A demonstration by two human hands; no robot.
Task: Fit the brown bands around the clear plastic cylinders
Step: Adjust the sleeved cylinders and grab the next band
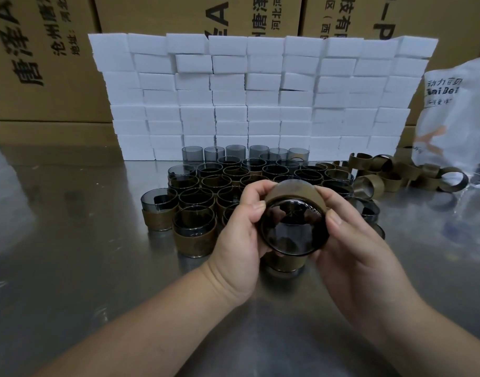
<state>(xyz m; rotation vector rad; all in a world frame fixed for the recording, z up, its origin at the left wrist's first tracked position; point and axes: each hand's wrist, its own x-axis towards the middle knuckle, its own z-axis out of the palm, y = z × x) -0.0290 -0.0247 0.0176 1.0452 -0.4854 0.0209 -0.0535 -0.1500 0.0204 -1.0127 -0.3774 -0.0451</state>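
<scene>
The left hand point(241, 227) and right hand point(350, 240) both grip one clear cylinder point(293, 229) between them, its round end facing the person. The brown band point(290, 190) seems to hug its far part.

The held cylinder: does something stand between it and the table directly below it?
Yes. Another banded cylinder stands on the metal table just below the held cylinder, showing between the left hand and the right hand that grip it.
</scene>
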